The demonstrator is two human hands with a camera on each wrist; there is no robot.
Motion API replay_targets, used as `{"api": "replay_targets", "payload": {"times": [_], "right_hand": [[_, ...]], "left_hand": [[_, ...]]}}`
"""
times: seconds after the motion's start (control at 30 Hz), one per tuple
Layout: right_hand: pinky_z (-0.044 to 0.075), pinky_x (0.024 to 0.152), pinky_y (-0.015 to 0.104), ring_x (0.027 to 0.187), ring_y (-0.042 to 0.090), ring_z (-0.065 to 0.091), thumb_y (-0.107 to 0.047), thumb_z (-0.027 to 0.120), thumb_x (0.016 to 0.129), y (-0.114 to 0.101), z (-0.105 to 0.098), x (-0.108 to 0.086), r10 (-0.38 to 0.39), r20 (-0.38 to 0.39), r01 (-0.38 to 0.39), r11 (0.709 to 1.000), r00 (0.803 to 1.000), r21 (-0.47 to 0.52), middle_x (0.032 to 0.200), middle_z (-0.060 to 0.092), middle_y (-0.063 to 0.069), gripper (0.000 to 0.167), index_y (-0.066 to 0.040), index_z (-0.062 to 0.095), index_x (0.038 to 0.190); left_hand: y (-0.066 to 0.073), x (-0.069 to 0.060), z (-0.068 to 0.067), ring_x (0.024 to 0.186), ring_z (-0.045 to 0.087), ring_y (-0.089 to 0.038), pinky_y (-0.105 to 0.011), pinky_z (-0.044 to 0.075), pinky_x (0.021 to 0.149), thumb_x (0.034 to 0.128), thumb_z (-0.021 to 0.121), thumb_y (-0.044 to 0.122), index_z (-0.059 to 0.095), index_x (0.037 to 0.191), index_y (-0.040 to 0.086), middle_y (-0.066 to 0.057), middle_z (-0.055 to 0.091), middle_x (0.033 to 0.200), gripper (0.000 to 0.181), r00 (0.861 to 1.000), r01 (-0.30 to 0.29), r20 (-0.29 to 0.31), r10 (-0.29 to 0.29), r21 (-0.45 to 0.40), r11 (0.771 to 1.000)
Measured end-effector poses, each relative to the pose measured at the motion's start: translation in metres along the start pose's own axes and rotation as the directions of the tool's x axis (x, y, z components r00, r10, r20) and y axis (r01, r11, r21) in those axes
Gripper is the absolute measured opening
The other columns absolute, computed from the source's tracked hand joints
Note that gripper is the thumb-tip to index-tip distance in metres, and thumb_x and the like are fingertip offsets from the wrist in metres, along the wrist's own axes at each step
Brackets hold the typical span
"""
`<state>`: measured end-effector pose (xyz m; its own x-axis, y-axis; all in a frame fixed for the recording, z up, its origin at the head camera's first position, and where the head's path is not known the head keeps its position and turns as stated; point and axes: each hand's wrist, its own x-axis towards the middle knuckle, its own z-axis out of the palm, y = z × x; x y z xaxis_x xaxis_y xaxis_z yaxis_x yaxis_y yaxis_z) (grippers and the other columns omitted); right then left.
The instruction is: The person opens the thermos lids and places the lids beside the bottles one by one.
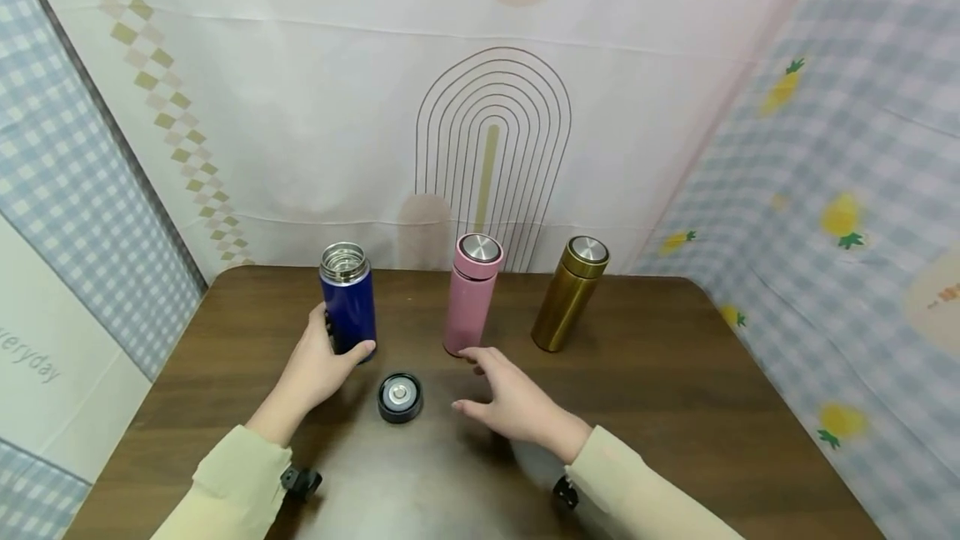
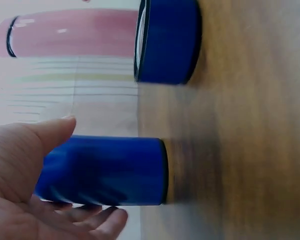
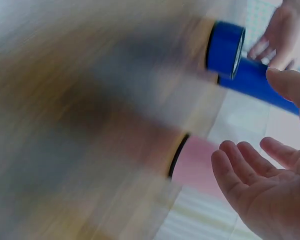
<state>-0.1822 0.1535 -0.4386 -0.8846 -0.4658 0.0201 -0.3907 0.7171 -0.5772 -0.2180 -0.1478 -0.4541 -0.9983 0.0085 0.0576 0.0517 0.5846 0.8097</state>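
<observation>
A lidless blue thermos bottle stands upright on the table's left, its steel mouth showing. Beside its lower body is my left hand, with thumb and fingers spread on either side; the left wrist view shows the thumb lifted clear of the bottle. The thermos lid lies upside down between the hands, blue-sided in the left wrist view. My right hand hovers with loosely bent fingers, holding nothing. Its fingertips are near the base of a capped pink thermos bottle; whether they touch it I cannot tell.
To the right of the pink bottle stands a capped gold thermos bottle. All of them are on a dark wooden table. A patterned white cloth hangs behind the table's back edge, and checked cloths hang at both sides.
</observation>
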Motion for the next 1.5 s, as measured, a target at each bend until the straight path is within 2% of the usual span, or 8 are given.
{"api": "replay_targets", "payload": {"times": [0.13, 0.27, 0.37, 0.47, 0.7, 1.03, 1.3, 1.5], "right_hand": [[0.046, 0.095, 0.038, 0.116, 0.017, 0.054, -0.04, 0.072, 0.086, 0.011, -0.015, -0.011, 0.026, -0.035, -0.025, 1.0, 0.999, 0.015, 0.13, 0.052, 0.004, 0.068, -0.013, 0.043, 0.141], [0.046, 0.095, 0.037, 0.114, 0.017, 0.055, -0.038, 0.074, 0.085, 0.017, -0.029, -0.017, 0.015, -0.088, -0.011, 0.999, 0.996, 0.04, 0.129, 0.052, 0.0, 0.068, -0.012, 0.044, 0.14], [0.046, 0.095, 0.039, 0.114, 0.019, 0.056, -0.039, 0.076, 0.083, 0.02, -0.038, -0.019, 0.016, -0.12, -0.008, 0.998, 0.993, 0.068, 0.129, 0.052, 0.001, 0.071, -0.011, 0.044, 0.14], [0.046, 0.094, 0.041, 0.114, 0.02, 0.056, -0.041, 0.077, 0.081, 0.02, -0.046, -0.019, 0.019, -0.155, -0.004, 0.996, 0.988, 0.094, 0.127, 0.053, 0.001, 0.074, -0.012, 0.043, 0.14], [0.047, 0.094, 0.041, 0.113, 0.021, 0.056, -0.045, 0.076, 0.08, 0.021, -0.061, -0.017, 0.016, -0.207, 0.006, 0.994, 0.978, 0.108, 0.124, 0.055, -0.002, 0.073, -0.019, 0.042, 0.14], [0.047, 0.092, 0.036, 0.11, 0.017, 0.056, -0.051, 0.074, 0.081, 0.019, -0.078, -0.005, 0.012, -0.238, 0.013, 0.995, 0.971, 0.101, 0.123, 0.055, -0.002, 0.074, -0.018, 0.042, 0.139], [0.046, 0.093, 0.035, 0.11, 0.017, 0.056, -0.048, 0.073, 0.082, 0.016, -0.087, 0.019, 0.009, -0.276, 0.021, 0.994, 0.961, 0.106, 0.123, 0.057, 0.004, 0.076, -0.012, 0.041, 0.14], [0.048, 0.091, 0.039, 0.11, 0.02, 0.057, -0.049, 0.073, 0.082, 0.011, -0.094, 0.04, 0.02, -0.324, 0.021, 0.993, 0.946, 0.12, 0.126, 0.054, 0.007, 0.079, -0.01, 0.039, 0.141]], "left_hand": [[0.003, -0.023, -0.001, 0.131, 0.037, -0.046, -0.058, 0.032, 0.103, 0.0863, 0.069, 0.048, 0.006, 0.15, -0.002, -0.032, 0.03, 0.146, 0.103, 0.999, -0.014, 0.038, 0.013, 0.009, 1.0], [0.015, -0.046, 0.0, 0.128, 0.041, -0.045, -0.06, 0.034, 0.1, 0.0851, 0.066, 0.056, 0.007, 0.15, -0.004, -0.033, 0.036, 0.143, 0.106, 0.995, 0.015, 0.101, -0.021, 0.062, 0.998], [0.026, -0.056, 0.002, 0.126, 0.045, -0.043, -0.06, 0.036, 0.099, 0.0863, 0.066, 0.053, 0.008, 0.149, -0.004, -0.031, 0.039, 0.143, 0.103, 0.988, 0.026, 0.147, -0.041, 0.103, 0.994], [0.034, -0.06, 0.005, 0.126, 0.047, -0.04, -0.058, 0.037, 0.099, 0.0868, 0.069, 0.047, 0.01, 0.15, -0.003, -0.026, 0.041, 0.143, 0.099, 0.986, -0.004, 0.166, -0.012, 0.095, 0.995], [0.04, -0.054, 0.015, 0.123, 0.051, -0.035, -0.051, 0.043, 0.096, 0.0857, 0.074, 0.036, 0.018, 0.15, 0.005, -0.018, 0.047, 0.139, 0.091, 0.985, -0.078, 0.156, 0.076, 0.003, 0.997], [0.05, -0.037, 0.028, 0.12, 0.053, -0.035, -0.049, 0.045, 0.095, 0.0861, 0.074, 0.03, 0.025, 0.148, 0.008, -0.017, 0.051, 0.133, 0.082, 0.975, -0.152, 0.152, 0.161, -0.066, 0.986], [0.067, -0.015, 0.043, 0.119, 0.055, -0.03, -0.047, 0.045, 0.095, 0.086, 0.074, 0.032, 0.026, 0.148, 0.01, -0.015, 0.052, 0.133, 0.081, 0.964, -0.167, 0.2, 0.177, -0.064, 0.984], [0.075, 0.003, 0.058, 0.119, 0.054, -0.032, -0.045, 0.046, 0.095, 0.0853, 0.075, 0.031, 0.027, 0.148, 0.01, -0.018, 0.051, 0.135, 0.082, 0.963, -0.167, 0.205, 0.177, -0.066, 0.984]]}}
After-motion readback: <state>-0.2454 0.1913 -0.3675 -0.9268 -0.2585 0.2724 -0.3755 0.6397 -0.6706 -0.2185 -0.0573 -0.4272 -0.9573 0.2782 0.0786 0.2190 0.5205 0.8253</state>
